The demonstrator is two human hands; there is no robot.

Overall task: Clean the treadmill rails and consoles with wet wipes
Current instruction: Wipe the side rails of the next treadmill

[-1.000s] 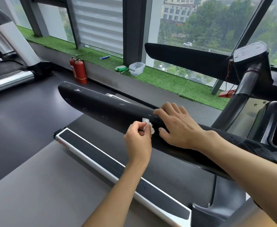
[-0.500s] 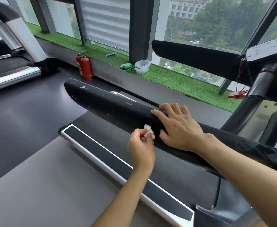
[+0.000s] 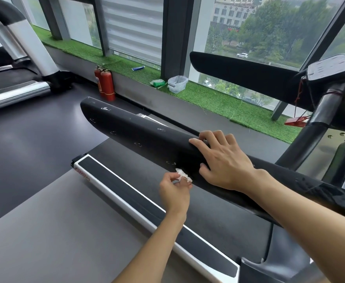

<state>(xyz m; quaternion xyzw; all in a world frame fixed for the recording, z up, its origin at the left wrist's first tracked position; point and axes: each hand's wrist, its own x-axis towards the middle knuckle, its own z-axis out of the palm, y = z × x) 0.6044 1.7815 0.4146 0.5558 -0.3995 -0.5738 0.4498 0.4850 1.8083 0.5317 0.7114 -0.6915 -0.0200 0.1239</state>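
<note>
Since the near rail (image 3: 130,129) lies as one long diagonal, with its free tip at upper left and its root running off lower right, I log that axis first: any stroke has to follow that line. Pale scuff marks dot its black face to the left of both hands, and I judge that stretch as not yet done. The left hand (image 3: 175,190) sits at the rail's lower edge, thumb and fingers pinched on a small crumpled wet wipe (image 3: 182,174). The wad is at the underside edge, touching it or just beside it; I cannot tell which. Just right of it and higher, the right hand (image 3: 226,162) holds the rail, fingers curled over the top edge and thumb on the near face. The left hand is therefore nearer the scuffed stretch and carries the wipe, while the right hand blocks travel to the right. Judgement: the next stroke runs leftward and away along the axis, toward the tip. Further right, the far rail (image 3: 239,72) and the console panel (image 3: 330,67) stand well apart from both hands.
</note>
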